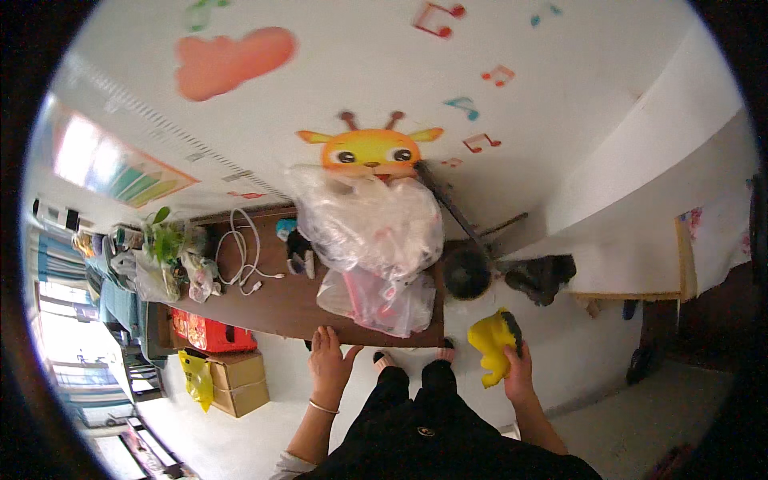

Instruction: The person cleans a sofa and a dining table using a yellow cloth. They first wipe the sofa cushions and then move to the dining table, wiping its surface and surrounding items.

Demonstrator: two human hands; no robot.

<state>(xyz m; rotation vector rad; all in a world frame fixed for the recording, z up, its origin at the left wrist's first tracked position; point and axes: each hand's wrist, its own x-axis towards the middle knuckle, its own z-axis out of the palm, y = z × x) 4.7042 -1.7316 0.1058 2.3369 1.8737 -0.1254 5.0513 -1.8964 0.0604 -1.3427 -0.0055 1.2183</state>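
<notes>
My right hand (519, 373) grips a soft yellow item with a dark edge (495, 348), perhaps a cloth or a glove, to the right of the brown table (288, 315). With its fingers apart, my left hand (329, 363) is at the table's front edge and holds nothing; a white bangle is on that wrist. Beyond it, a heap of clear plastic bags (378, 222) lies on the table, with a pink and clear plastic bag (390, 300) in front. A small dark object with pale parts (299, 252) is just left of the heap.
A coiled white cable (243, 258), a green plant (165, 240) and plastic bags stand on the table's left. Below are a red box (219, 336), a cardboard box (240, 381) and a yellow bag (197, 378). A round black object (467, 273) and a dark pole are right of the table.
</notes>
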